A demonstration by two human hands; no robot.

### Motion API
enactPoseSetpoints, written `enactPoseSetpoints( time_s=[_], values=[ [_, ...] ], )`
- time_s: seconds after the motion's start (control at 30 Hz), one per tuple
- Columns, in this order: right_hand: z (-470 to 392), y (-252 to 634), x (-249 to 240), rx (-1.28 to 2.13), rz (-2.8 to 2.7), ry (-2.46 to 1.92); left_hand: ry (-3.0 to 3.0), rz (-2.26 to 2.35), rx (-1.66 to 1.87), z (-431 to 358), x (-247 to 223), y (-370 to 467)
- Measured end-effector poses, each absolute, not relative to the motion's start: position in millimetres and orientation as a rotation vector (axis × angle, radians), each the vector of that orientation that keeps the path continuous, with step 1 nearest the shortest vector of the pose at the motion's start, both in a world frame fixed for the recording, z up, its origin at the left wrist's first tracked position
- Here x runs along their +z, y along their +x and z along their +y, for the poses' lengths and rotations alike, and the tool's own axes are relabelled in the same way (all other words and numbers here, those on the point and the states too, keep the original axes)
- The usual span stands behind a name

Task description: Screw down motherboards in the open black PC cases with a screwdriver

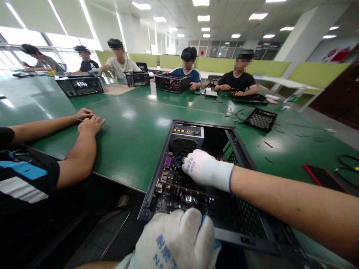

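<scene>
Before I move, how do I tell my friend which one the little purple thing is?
On the green table, find the open computer case nearest you. Look inside, along its left side, just below the grey box with the yellow-marked label. It's the small purple block, bright against its silver and dark neighbours.

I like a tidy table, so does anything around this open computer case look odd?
Thin dark scraps lie scattered on the glossy green tabletop, right of the open black computer case, so that patch looks untidy. I see no spill.
</scene>
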State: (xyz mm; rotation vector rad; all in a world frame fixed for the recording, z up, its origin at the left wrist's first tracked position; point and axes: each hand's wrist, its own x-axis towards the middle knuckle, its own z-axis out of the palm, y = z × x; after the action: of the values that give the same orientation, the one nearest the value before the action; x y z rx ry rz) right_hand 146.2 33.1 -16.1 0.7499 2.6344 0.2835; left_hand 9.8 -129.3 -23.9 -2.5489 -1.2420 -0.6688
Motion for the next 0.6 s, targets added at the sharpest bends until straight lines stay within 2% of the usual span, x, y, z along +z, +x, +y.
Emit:
enactPoseSetpoints(
  time_s=[0.33,0.6],
  values=[
    [20.4,195.0,18.1,0.234,2.603,1.114,-2.551,-1.243,-0.624,-131.2,-19.0,9.6],
    [61.8,208.4,8.3,0.356,2.352,1.285,-2.569,-1.191,-0.623,-129.3,-20.3,5.9]
  ],
)
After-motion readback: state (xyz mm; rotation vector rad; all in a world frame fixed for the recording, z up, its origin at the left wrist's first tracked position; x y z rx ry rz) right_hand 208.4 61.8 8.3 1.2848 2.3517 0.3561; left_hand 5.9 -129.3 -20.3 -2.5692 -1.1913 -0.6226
